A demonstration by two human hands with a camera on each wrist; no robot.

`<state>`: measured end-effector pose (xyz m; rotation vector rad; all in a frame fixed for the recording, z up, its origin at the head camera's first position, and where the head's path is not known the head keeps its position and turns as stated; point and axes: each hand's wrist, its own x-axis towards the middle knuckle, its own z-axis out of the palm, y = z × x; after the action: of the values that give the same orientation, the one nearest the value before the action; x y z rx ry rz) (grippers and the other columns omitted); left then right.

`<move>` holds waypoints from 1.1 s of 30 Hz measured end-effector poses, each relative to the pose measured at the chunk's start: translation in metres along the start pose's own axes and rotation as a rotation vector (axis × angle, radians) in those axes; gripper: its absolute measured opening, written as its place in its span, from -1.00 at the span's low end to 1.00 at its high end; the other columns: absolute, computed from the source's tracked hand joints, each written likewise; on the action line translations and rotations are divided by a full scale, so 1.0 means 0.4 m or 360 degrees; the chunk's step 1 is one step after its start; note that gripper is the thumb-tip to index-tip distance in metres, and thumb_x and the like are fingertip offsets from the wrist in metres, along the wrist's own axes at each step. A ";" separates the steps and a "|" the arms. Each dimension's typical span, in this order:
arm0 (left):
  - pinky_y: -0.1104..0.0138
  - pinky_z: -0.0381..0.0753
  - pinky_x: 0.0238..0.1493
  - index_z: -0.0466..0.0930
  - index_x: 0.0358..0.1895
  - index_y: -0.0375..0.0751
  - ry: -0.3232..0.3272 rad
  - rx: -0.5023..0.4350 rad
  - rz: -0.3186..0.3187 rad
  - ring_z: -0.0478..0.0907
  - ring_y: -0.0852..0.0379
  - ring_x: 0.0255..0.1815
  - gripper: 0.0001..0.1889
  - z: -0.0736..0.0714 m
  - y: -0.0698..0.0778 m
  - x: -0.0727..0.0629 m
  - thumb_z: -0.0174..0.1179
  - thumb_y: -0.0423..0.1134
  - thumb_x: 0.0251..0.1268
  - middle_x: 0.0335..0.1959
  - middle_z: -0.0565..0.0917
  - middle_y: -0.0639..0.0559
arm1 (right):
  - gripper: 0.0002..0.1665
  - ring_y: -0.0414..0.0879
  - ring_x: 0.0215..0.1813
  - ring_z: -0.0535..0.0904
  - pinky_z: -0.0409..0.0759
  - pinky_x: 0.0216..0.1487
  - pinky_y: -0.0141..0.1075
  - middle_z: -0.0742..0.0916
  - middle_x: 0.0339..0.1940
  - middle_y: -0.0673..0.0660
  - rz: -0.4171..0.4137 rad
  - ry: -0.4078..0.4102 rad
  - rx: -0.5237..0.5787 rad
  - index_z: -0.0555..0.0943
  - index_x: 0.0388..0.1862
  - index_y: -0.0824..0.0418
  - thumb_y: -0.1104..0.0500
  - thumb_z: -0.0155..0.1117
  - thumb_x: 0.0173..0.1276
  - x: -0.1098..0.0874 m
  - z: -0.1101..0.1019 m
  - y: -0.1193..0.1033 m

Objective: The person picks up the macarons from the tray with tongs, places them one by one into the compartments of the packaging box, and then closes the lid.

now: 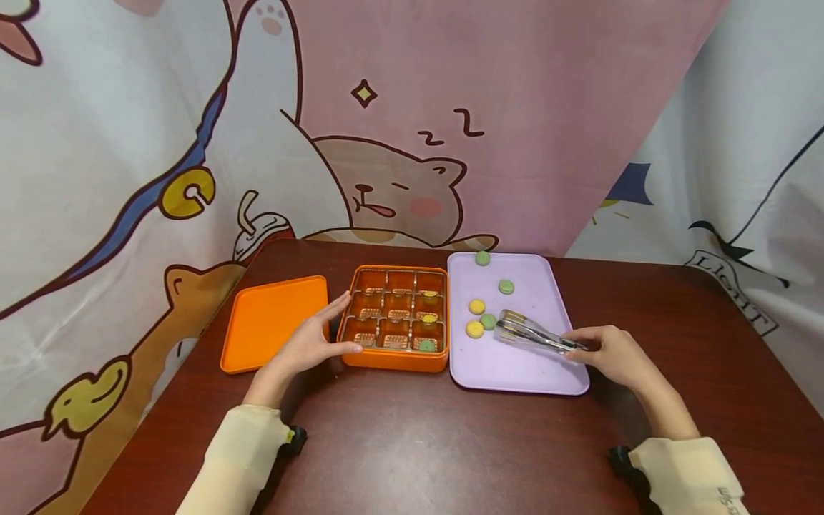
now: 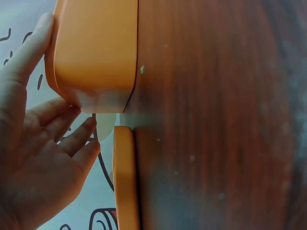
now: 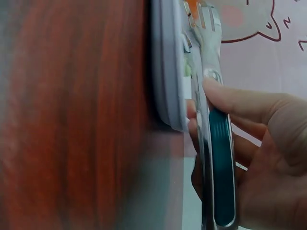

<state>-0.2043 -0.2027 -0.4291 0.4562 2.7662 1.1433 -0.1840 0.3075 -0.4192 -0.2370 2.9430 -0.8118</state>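
Note:
My left hand (image 1: 312,345) rests at the left side of an orange box (image 1: 394,360), thumb on its front rim and fingers fairly straight along the side. A clear divided insert (image 1: 399,323) in the box has small round yellow and green pieces in its right column. In my right hand (image 1: 614,352) I grip metal tongs (image 1: 537,333) with dark green handle grips (image 3: 222,163), thumb on top. The tongs' tips are right beside a round green piece (image 1: 488,322) on a lilac tray (image 1: 521,375). Two yellow pieces (image 1: 475,330) lie close by.
Left of the box lies an orange lid (image 1: 273,325) on the dark wooden table (image 1: 412,443). Two more green pieces (image 1: 506,287) lie toward the tray's back. A cartoon-printed curtain (image 1: 515,107) hangs behind the table. The tray stands close against the box's right side.

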 end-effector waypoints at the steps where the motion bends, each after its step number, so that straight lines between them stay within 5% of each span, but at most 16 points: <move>1: -0.26 0.17 0.47 0.05 0.61 0.01 0.0000 0.0006 -0.0001 0.05 -0.24 0.62 0.02 -0.001 0.000 0.001 0.46 0.05 0.12 0.66 0.03 0.06 | -0.57 0.15 -0.11 0.60 0.56 -0.15 -0.03 0.76 -0.09 0.39 -0.0003 0.0011 -0.0005 0.74 -0.01 0.31 0.10 0.52 0.18 0.001 0.002 0.000; 8: -0.26 0.18 0.47 0.05 0.61 0.03 -0.0005 0.0009 0.0006 0.05 -0.24 0.61 0.03 -0.002 0.005 0.002 0.46 0.08 0.11 0.65 0.04 0.07 | -0.71 0.06 -0.20 0.57 0.46 -0.27 -0.24 0.77 -0.16 0.36 -0.0003 0.0092 -0.0009 0.77 -0.13 0.32 0.21 0.49 0.18 0.007 0.011 -0.002; 24: -0.25 0.16 0.48 0.06 0.60 -0.02 0.0001 0.0003 0.0020 0.04 -0.23 0.62 0.04 -0.005 0.008 0.001 0.46 0.09 0.10 0.65 0.04 0.03 | -0.68 -0.08 -0.29 0.44 0.38 -0.42 -0.37 0.79 -0.18 0.31 -0.0003 0.0074 0.0120 0.76 -0.08 0.33 0.18 0.47 0.23 0.001 0.006 -0.026; 33: -0.25 0.16 0.48 0.05 0.61 0.01 0.0000 0.0002 -0.0005 0.04 -0.23 0.62 0.03 -0.004 0.005 -0.002 0.47 0.04 0.10 0.65 0.04 0.05 | -0.68 -0.21 -0.42 0.34 0.31 -0.50 -0.39 0.74 -0.36 0.14 -0.0047 0.0092 0.0163 0.76 -0.08 0.33 0.20 0.46 0.23 0.010 0.005 -0.052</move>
<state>-0.2036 -0.2026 -0.4268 0.4513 2.7670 1.1408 -0.1852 0.2879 -0.4104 -0.2542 2.9466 -0.9863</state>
